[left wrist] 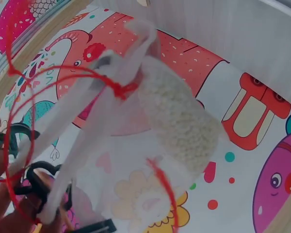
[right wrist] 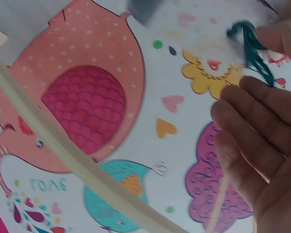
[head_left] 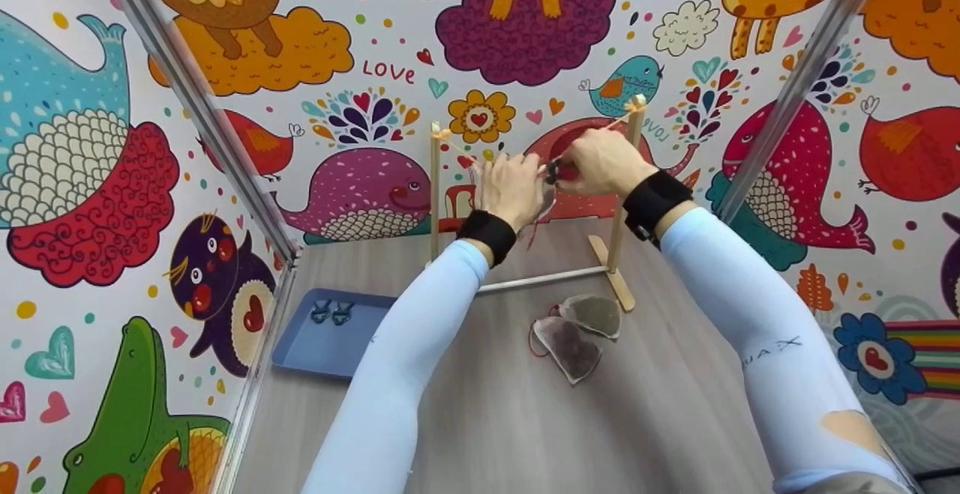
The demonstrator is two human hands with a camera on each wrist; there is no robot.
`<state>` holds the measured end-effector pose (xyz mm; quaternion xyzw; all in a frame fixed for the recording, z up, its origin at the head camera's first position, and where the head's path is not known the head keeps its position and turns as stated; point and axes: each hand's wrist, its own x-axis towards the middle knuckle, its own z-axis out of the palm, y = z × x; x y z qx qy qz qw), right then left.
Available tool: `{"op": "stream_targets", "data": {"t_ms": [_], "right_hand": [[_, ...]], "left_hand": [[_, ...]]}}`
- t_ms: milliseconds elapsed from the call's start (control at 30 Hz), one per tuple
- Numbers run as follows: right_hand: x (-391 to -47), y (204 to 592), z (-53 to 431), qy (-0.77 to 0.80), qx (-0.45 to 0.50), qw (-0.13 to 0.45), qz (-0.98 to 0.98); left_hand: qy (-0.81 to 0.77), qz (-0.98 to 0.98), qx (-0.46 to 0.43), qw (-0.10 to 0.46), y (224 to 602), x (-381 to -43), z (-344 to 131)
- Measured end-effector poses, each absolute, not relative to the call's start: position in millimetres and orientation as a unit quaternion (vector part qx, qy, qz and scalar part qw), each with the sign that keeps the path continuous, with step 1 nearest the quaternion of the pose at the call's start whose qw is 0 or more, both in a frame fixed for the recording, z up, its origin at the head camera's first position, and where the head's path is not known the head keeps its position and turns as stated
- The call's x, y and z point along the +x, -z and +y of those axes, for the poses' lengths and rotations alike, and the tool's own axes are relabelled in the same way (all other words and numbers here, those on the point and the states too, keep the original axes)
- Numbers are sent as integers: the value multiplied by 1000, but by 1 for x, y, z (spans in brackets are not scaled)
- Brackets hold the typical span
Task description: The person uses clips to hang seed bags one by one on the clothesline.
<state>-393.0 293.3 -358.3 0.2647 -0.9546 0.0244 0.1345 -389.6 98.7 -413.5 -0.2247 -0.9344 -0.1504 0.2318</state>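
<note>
Both hands meet at the middle of a frame with two wooden posts (head_left: pixel 613 209). My left hand (head_left: pixel 510 187) pinches the top of a sheer drawstring pouch (left wrist: pixel 177 119) filled with pale granules. A red cord (left wrist: pixel 121 91) is tied round the pouch's neck and loops past the fingers (left wrist: pixel 7 208). Small dark clips (left wrist: pixel 39 179) sit beside those fingertips. With thumb and forefinger, my right hand (head_left: pixel 600 163) holds a dark green clip (right wrist: pixel 254 53); its other fingers extend below. The hands partly hide the string (head_left: pixel 459 151) between the posts.
On the left, a blue tray (head_left: pixel 300 355) carries two dark clips (head_left: pixel 341 312). Two dark-filled pouches (head_left: pixel 574 351) with red cords lie in front of the frame's white base rod (head_left: pixel 547 280). Patterned walls with metal edge strips (head_left: pixel 199 104) enclose the table (head_left: pixel 510 419).
</note>
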Motion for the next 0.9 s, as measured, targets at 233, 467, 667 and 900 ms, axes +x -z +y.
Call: {"op": "stream_targets", "data": {"t_ms": [233, 467, 667, 900], "right_hand": [[-386, 395, 304, -45, 225, 133, -964], [-378, 450, 326, -42, 189, 94, -977], [-368, 484, 338, -68, 162, 60, -983], [-355, 513, 343, -88, 150, 45, -984]], "left_hand": [[190, -879, -304, 313, 446, -377, 80], [232, -826, -372, 353, 483, -356, 43], [212, -808, -425, 349, 509, -347, 4], [228, -819, -395, 348, 560, -349, -62]]}}
